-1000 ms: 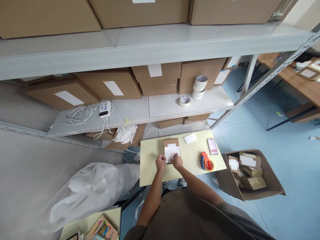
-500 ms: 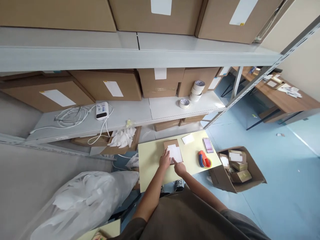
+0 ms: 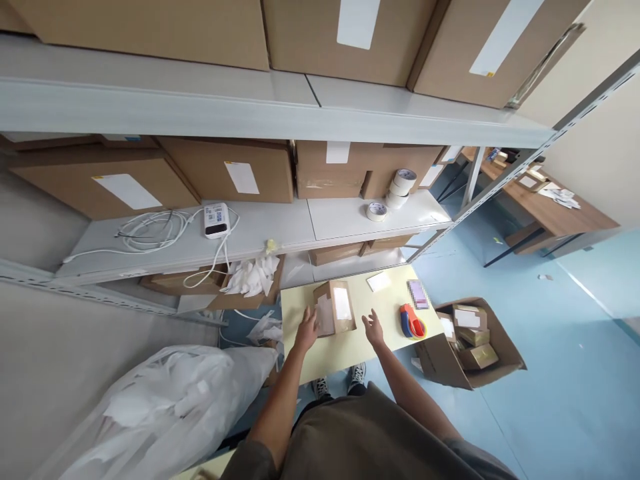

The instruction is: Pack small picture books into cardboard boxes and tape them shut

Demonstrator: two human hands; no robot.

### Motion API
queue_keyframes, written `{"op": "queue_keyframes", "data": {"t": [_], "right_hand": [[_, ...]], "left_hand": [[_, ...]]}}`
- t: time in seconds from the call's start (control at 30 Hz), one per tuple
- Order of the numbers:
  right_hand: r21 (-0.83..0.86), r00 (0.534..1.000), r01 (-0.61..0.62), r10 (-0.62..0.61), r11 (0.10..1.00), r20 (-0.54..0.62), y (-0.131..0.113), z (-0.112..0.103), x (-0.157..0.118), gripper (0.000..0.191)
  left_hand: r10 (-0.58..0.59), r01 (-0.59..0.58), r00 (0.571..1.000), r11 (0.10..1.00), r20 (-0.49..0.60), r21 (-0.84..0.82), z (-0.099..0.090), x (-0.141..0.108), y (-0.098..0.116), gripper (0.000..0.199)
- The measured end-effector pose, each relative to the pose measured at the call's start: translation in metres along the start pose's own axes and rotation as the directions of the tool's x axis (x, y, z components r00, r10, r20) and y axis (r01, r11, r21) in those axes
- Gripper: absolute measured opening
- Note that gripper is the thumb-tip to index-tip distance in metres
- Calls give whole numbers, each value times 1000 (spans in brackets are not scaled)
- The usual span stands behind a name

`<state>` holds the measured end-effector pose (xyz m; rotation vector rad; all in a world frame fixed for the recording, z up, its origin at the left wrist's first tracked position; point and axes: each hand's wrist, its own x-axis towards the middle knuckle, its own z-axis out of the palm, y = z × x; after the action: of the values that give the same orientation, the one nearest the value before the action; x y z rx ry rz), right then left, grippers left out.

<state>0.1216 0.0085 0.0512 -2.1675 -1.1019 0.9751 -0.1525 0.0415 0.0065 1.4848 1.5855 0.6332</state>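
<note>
A small cardboard box (image 3: 345,326) with white labels on two of its faces stands on the pale yellow tabletop (image 3: 300,370), turned so both faces show. My left hand (image 3: 307,329) is at the box's left side, fingers stretched out; whether they touch it I cannot tell. To the right of the box, my right hand (image 3: 373,328) hovers apart from it with spread fingers and nothing in them. A red and blue tape dispenser (image 3: 410,321) lies farther right on the tabletop. White paper slips (image 3: 379,281) lie behind my right hand.
Metal shelving (image 3: 250,230) with large cartons rises in front, holding tape rolls (image 3: 377,212) and a white corded device (image 3: 217,221). An open carton of small boxes (image 3: 507,363) stands on the floor at right. A big white plastic bag (image 3: 175,400) bulges at left.
The box has been turned, so a second labelled face shows. My right hand has moved off it to the right and spread its fingers; my left hand has shifted left to the box's side.
</note>
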Motion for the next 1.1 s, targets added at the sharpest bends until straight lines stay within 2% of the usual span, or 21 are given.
{"op": "queue_keyframes", "data": {"t": [0.07, 0.1, 0.17, 0.27, 0.37, 0.47, 0.53, 0.63, 0.77, 0.87, 0.97, 1.1], "right_hand": [[35, 990, 18, -23, 999, 137, -13, 23, -4, 65], [64, 976, 51, -64, 997, 210, -19, 35, -8, 65], [145, 934, 128, -169, 981, 315, -31, 57, -18, 68], [246, 902, 180, -260, 952, 345, -44, 72, -30, 74], [283, 914, 171, -260, 944, 313, -52, 66, -32, 71], [307, 935, 149, -235, 940, 267, -60, 48, -27, 66], [331, 954, 121, -202, 936, 224, -64, 33, -23, 63], [404, 980, 84, -149, 911, 132, -66, 3, -15, 59], [532, 986, 136, -165, 836, 7, -51, -53, -1, 54], [595, 988, 155, -124, 789, -93, -28, -100, 7, 61], [655, 967, 237, -112, 717, -227, 4, -146, 16, 63], [703, 921, 328, -48, 631, -387, 58, -209, 35, 68]], "left_hand": [[-143, 134, 989, 973, -33, -190, -4, -11, -4, 71], [-178, 168, 984, 944, -12, -285, -3, -15, -4, 77], [-152, 138, 988, 902, -2, -409, 0, -20, 1, 84], [-104, 75, 994, 891, -41, -448, 0, -16, 9, 86], [-59, 35, 998, 887, -37, -459, -8, -6, 18, 83], [-23, 30, 1000, 877, 20, -479, -13, 5, 34, 83], [2, 23, 999, 881, 53, -472, -11, 13, 50, 85], [66, -13, 993, 892, 101, -451, 4, 27, 84, 87], [168, -60, 963, 896, 211, -441, 40, 47, 138, 91], [238, -98, 919, 910, 314, -403, 79, 61, 183, 93], [291, -109, 859, 907, 421, -406, 131, 69, 230, 95], [348, -100, 772, 893, 532, -439, 218, 69, 296, 97]]}}
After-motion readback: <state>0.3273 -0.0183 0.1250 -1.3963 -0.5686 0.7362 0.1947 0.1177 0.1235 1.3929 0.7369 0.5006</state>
